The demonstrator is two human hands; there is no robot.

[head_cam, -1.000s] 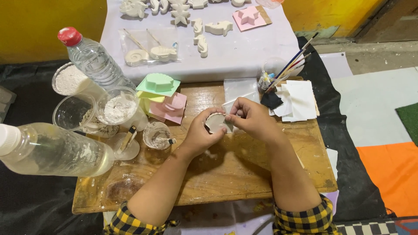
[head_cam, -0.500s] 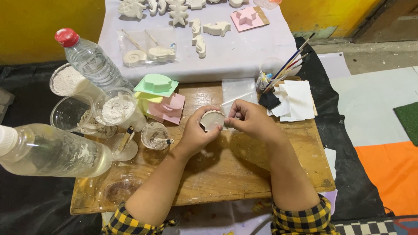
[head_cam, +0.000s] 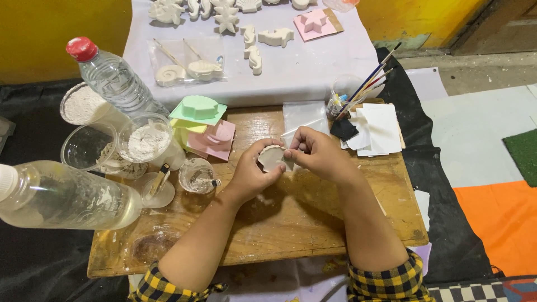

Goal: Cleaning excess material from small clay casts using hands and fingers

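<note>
Fingers [head_cam: 263, 162] of the left hand [head_cam: 251, 176] curl around a white shell shape [head_cam: 272, 157]; the right hand [head_cam: 319, 154] pinches its edge, beside the stacked molds [head_cam: 202, 124].

— What surrounds the spot?
— A low wooden table [head_cam: 313, 223] on black cloth [head_cam: 33, 263], a yellow wall [head_cam: 56, 33] behind it.
— And the floor?
— Grey concrete [head_cam: 475, 72], with white [head_cam: 475, 140], orange [head_cam: 503, 223] and green [head_cam: 523, 154] mats lying right.

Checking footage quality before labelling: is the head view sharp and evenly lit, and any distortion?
Head view: sharp on both hands and the white shell cast; even light, soft shadow under the left hand; near plastic bottle bulges at the edge.
</note>
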